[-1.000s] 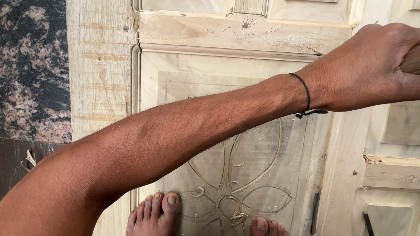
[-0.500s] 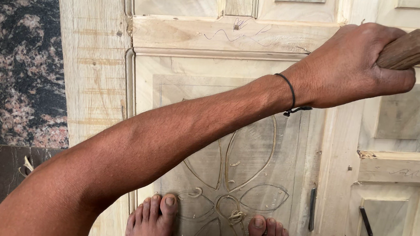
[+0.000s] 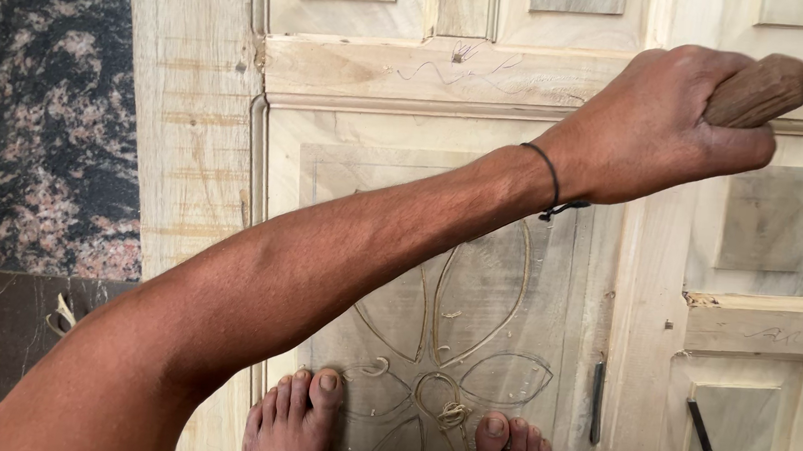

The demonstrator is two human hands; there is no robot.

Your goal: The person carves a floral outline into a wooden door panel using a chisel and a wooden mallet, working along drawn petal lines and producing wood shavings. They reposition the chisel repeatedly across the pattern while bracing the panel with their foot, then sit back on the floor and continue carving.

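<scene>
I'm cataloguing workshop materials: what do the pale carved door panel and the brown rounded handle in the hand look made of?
The pale carved door panel looks like raw, unfinished wood: visible grain, curled shavings. The brown rounded handle seems darker, smooth-worn wood, gripped by the left hand.

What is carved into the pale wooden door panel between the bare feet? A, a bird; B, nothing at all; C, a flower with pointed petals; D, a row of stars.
C: the pale wooden door panel shows leaf-shaped petals cut around a centre, just above the bare feet.

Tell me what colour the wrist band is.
Black: a thin cord band, clearest in the head view.
</scene>
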